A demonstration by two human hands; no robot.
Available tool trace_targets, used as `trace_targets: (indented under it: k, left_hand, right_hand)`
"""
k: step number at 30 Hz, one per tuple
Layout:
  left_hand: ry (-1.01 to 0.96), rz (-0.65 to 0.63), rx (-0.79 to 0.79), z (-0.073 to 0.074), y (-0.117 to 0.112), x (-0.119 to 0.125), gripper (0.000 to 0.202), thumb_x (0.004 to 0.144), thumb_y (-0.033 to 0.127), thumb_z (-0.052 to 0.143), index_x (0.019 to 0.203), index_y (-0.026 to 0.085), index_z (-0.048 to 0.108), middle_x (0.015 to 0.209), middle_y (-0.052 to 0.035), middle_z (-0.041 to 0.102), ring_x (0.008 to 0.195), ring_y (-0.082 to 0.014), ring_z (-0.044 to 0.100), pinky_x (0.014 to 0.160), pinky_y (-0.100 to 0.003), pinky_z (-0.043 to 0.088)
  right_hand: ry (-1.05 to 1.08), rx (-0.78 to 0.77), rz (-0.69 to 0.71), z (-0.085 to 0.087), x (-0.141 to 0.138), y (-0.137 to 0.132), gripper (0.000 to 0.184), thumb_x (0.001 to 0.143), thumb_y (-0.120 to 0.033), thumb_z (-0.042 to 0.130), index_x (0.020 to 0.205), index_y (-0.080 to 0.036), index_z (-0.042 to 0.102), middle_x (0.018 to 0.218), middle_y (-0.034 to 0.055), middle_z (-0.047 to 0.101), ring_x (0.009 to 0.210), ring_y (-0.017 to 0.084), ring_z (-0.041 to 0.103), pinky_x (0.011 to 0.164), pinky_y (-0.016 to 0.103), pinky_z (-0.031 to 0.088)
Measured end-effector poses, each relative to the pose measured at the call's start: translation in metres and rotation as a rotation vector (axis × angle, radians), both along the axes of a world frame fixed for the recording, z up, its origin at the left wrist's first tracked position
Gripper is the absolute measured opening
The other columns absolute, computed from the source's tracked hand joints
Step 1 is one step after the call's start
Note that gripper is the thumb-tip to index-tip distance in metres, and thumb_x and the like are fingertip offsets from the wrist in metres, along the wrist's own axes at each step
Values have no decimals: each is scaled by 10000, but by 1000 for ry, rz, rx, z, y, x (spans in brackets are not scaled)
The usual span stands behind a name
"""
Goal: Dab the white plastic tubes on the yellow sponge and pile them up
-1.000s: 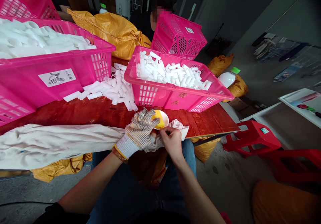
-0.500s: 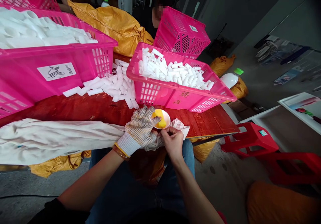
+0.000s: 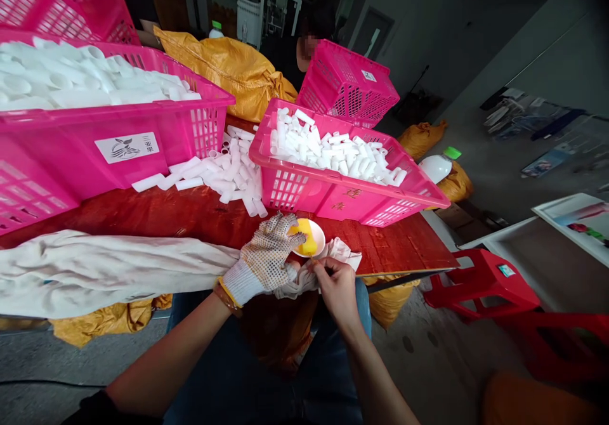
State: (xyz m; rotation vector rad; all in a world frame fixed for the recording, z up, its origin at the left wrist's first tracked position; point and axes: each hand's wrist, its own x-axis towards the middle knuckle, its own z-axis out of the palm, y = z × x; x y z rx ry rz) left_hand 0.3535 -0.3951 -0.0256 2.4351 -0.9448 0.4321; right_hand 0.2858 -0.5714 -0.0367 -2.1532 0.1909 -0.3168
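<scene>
My left hand point(image 3: 266, 260) wears a white work glove with dark dots, and its spread fingertips reach a yellow sponge point(image 3: 307, 238) lying in a small white dish point(image 3: 320, 231). My bare right hand point(image 3: 337, 292) pinches a crumpled pale cloth point(image 3: 343, 254) just below the dish. A long off-white fabric sheet point(image 3: 109, 273) runs left from my left wrist. Both hands are over a red-brown table point(image 3: 394, 247). Beyond them, a pink plastic basket point(image 3: 342, 200) holds white tubes point(image 3: 333, 143), and loose tubes point(image 3: 223, 174) lie beside it.
A larger pink basket point(image 3: 109, 143) full of white tubes stands at the left. Behind, a person point(image 3: 309, 47) sits by a tilted pink basket point(image 3: 347, 85). Yellow woven sacks point(image 3: 228, 66), a white bottle point(image 3: 438, 168) and red stools point(image 3: 480, 282) surround the table.
The whole view has shifted slightly to the right as my head turns. My right hand has moved a little lower on the cloth, and my gloved hand stays at the dish.
</scene>
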Motion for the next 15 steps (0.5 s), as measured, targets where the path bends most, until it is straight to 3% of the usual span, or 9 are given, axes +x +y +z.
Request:
trace_targets:
  k: [2, 5, 7, 9, 12, 15]
  left_hand:
    - [24, -37, -39, -3, 3, 2, 447, 837, 264, 559, 1267, 228, 675, 1358, -78, 634, 1277, -299, 554, 1119, -460, 463]
    - [42, -51, -138, -6, 8, 4, 430, 863, 255, 562, 1280, 211, 657, 1363, -78, 632, 1234, -265, 594, 1082, -403, 510]
    - [11, -75, -177, -6, 10, 5, 423, 867, 274, 582, 1278, 209, 655, 1407, -81, 600, 1278, -271, 565, 1115, -409, 487]
    - [0, -80, -172, -3, 13, 6, 465, 851, 291, 604, 1310, 228, 640, 1426, -77, 586, 1320, -284, 530, 1147, -430, 454]
    - [75, 29, -139, 0, 13, 6, 492, 871, 330, 583, 1357, 260, 607, 1317, -66, 663, 1258, -275, 582, 1085, -423, 496]
    - [158, 168, -90, -6, 9, 3, 395, 924, 456, 553, 1256, 277, 668, 1073, -40, 754, 1104, -264, 672, 948, -392, 560]
  right_hand:
    - [6, -198, 35, 7, -3, -7, 463, 955, -460, 513, 628, -160, 646, 515, -31, 477, 488, 117, 398, 506, 252, 258]
    - [-53, -468, -3, 16, -7, -13, 444, 987, -518, 514, 786, -166, 696, 710, 27, 647, 595, 155, 566, 560, 260, 324]
    - [-101, -592, 21, 19, -9, -13, 395, 978, -525, 545, 887, -172, 696, 845, 50, 696, 674, 178, 640, 569, 264, 352]
    - [-147, -701, 86, 18, -9, -11, 350, 995, -480, 532, 907, -177, 683, 853, 47, 699, 685, 183, 663, 544, 269, 348]
    - [-232, -834, 126, 16, -10, -7, 316, 1036, -341, 444, 880, -183, 670, 807, 38, 683, 654, 174, 653, 508, 281, 327]
    - [-322, -943, 133, 16, -10, -7, 317, 1039, -262, 408, 845, -184, 646, 776, 43, 656, 682, 178, 653, 518, 284, 348]
